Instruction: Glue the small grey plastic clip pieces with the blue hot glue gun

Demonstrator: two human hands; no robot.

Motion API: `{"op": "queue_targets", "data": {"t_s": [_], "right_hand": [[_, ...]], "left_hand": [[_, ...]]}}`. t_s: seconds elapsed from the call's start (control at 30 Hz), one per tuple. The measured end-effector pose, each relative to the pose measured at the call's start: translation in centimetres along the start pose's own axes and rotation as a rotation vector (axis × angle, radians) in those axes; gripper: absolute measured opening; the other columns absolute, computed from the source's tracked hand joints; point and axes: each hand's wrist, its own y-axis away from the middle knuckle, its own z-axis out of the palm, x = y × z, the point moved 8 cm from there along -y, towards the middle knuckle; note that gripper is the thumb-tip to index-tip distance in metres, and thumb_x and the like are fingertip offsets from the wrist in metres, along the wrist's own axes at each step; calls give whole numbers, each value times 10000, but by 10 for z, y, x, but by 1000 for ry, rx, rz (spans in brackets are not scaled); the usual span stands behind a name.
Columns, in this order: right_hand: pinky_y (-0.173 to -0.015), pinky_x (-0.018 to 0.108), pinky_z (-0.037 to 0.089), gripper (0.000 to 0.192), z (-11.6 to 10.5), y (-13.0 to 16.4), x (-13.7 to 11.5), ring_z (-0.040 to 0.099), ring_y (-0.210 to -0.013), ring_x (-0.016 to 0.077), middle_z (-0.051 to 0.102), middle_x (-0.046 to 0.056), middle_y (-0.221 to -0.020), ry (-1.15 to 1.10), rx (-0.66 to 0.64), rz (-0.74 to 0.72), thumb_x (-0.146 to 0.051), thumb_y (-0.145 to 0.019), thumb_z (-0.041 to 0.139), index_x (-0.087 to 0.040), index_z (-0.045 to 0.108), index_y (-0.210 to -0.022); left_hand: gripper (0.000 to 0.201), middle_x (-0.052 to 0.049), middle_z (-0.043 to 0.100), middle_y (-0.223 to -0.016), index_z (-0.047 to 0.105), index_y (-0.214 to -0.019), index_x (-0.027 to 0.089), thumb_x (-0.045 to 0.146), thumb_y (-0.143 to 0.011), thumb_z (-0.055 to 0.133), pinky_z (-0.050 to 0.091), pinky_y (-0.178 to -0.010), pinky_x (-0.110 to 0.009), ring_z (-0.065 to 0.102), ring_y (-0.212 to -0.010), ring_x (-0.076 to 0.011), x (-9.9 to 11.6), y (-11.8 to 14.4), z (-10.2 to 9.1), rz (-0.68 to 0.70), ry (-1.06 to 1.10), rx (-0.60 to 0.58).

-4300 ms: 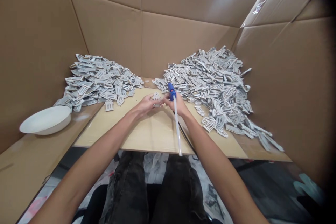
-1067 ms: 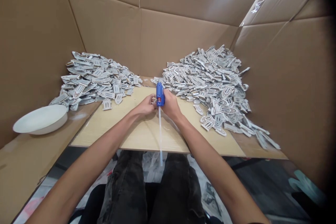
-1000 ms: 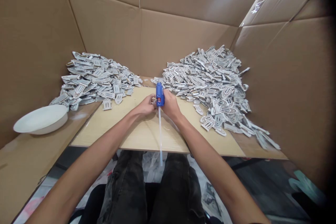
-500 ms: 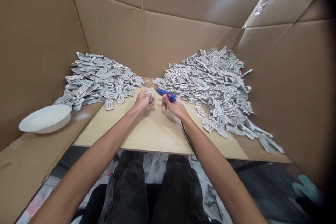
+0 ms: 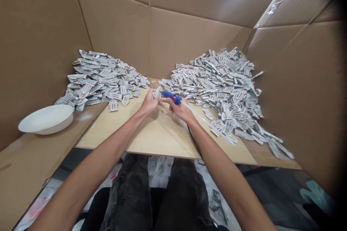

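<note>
Over the middle of the pale board, my left hand (image 5: 150, 104) is closed on a small grey-white arched piece (image 5: 158, 94) with a cut-out pattern, held upright between the fingers. My right hand (image 5: 179, 109) grips a blue glue gun (image 5: 171, 97); a long clear glue stick (image 5: 202, 116) sticks out of its rear toward the right. The gun's tip points left and is right at the arched piece; whether they touch I cannot tell. One finger of my right hand reaches out under the gun toward my left hand.
Similar pieces lie in a left heap (image 5: 105, 75) and a larger right heap (image 5: 217, 83). A white bowl (image 5: 46, 119) stands at the far left. Tall cardboard walls (image 5: 200, 25) enclose the back and sides. The board's front edge (image 5: 162, 154) lies above my legs. A dark cord runs under my right forearm.
My left hand has turned the arched piece more upright. The glue gun now sits closer to it, and a right finger has stretched toward the left hand.
</note>
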Motion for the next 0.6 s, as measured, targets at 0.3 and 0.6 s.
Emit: {"op": "queue_targets", "data": {"t_s": [0.3,0.6], "right_hand": [[-565,284,392,664,-5,1,-6,552,-544,170,519,-15,-497,46,56,20,-834,-923,561,-230,671,-671],[-555,289,353,662,-4,1,-14,403,-568,137,408,-21,-541,33,124,-109,-807,-891,634,-196,630,-635]], "left_hand": [[293,-17,712,-972,511,-1102,234,86,-883,636,520,-554,-220,669,-597,-103,9,7,-3,151,-196,-2],[277,11,685,-829,522,-1100,253,114,-895,646,454,-509,-214,679,-582,-137,8,7,-6,169,-258,16]]}}
